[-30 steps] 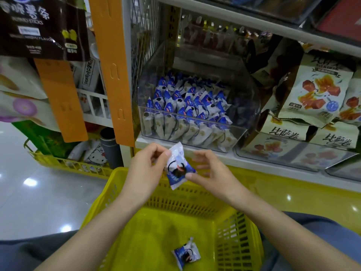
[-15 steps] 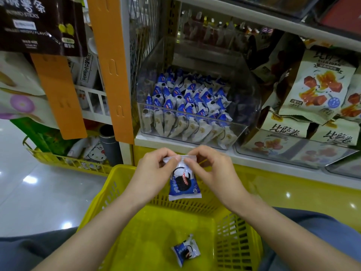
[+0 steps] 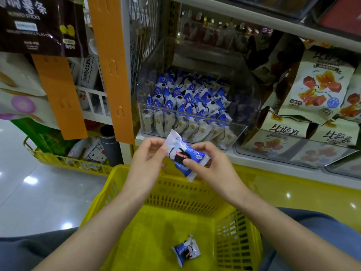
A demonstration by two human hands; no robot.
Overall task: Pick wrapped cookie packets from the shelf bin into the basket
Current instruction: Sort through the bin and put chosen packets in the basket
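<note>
The risk starts on the left: the left hand (image 3: 145,163) has only a light hold on one end of the packet (image 3: 183,153), and the wrapper looks slick, so I judge it could slide out of that pinch. The packet hangs over the far rim of the basket (image 3: 175,194), not over its middle. Let go here, it might strike the rim and drop outside, between the basket and the shelf (image 3: 273,159). It should come back toward the person before release. On the right, a hard squeeze from the right hand (image 3: 213,167) could crack the cookie inside, though that seems less likely

Left fingers (image 3: 163,148) are curled, thumb and forefinger closed on the white upper-left end of the packet; the others are bent and touch nothing I can see. Right fingers (image 3: 192,162) are curled too, thumb on the blue lower-right part and the rest behind it, so both hands grip the one packet, tilted between them. A second packet (image 3: 185,250) lies on the basket floor, and the bin (image 3: 246,102) on the shelf holds many more
</note>
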